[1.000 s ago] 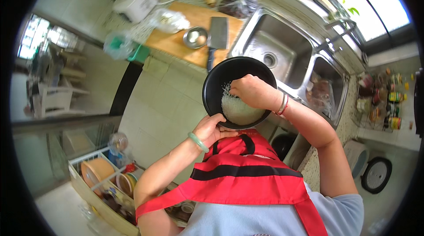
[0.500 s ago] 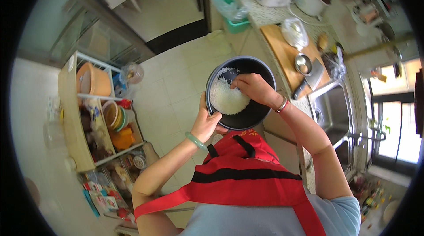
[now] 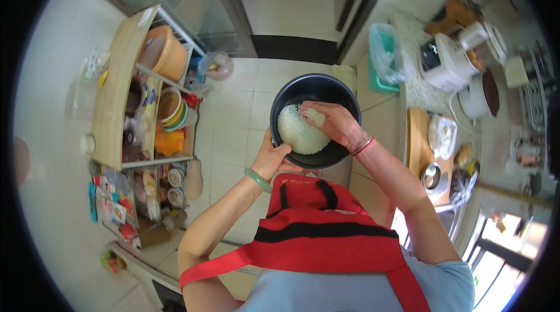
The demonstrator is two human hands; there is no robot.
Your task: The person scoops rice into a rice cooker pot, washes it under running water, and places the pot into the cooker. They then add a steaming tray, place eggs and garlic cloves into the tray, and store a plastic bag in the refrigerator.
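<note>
A dark inner pot [image 3: 344, 102] with a mound of white rice [image 3: 300, 137] hangs in front of me above the floor, tilted toward the left. My left hand [image 3: 271, 157], a green bangle on its wrist, grips the pot's lower left rim, thumb over the edge. Inside the pot is my right hand [image 3: 335, 124], reaching in from the right with its fingers pointing left. Its fingers are extended and cupped, and some rice shows against them and the palm. A bracelet and a red band circle that wrist.
Left stands a shelf unit [image 3: 125, 87] with an orange bucket [image 3: 172, 55], stacked bowls and packages. The counter at right bears a white appliance [image 3: 440, 61], a cutting board [image 3: 417, 137], a metal bowl [image 3: 431, 175] and a bagged item [image 3: 443, 136]. A green bin [image 3: 379, 58] sits beside the counter.
My view has turned right, so the surroundings sit differently. My right hand, earlier with fingertips gathered in the rice, now has its fingers stretched with rice against them. My left hand still grips the pot.
</note>
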